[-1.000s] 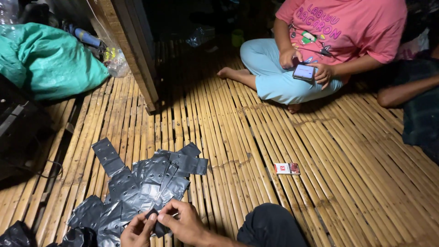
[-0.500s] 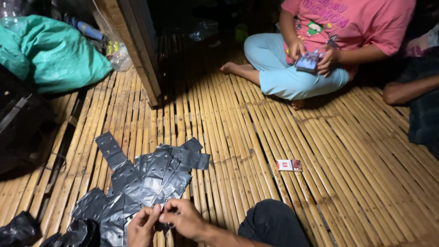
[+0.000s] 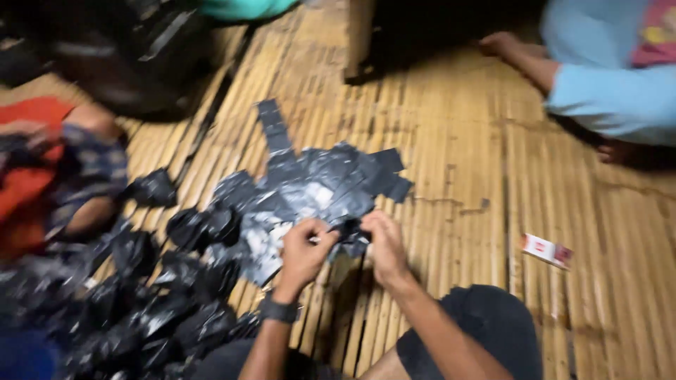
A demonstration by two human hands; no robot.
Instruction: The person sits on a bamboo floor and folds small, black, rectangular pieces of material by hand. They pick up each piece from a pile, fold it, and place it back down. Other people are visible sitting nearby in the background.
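A flat patchwork of shiny black plastic pieces lies spread on the bamboo slat floor. My left hand and my right hand both pinch its near edge, fingers closed on one small black plastic piece between them. A dark band sits on my left wrist. My knee in dark shorts is just right of my right arm. The picture is motion-blurred.
Crumpled black plastic bags pile at the lower left. A red and dark cloth bundle lies at the left, a dark bag behind it. A small red-and-white packet lies at the right. Another person's light-blue-clad legs sit at the upper right.
The view has dropped and swung left, closer to my hands. The seated person is now mostly out of frame. My hands stay on the near edge of the black plastic.
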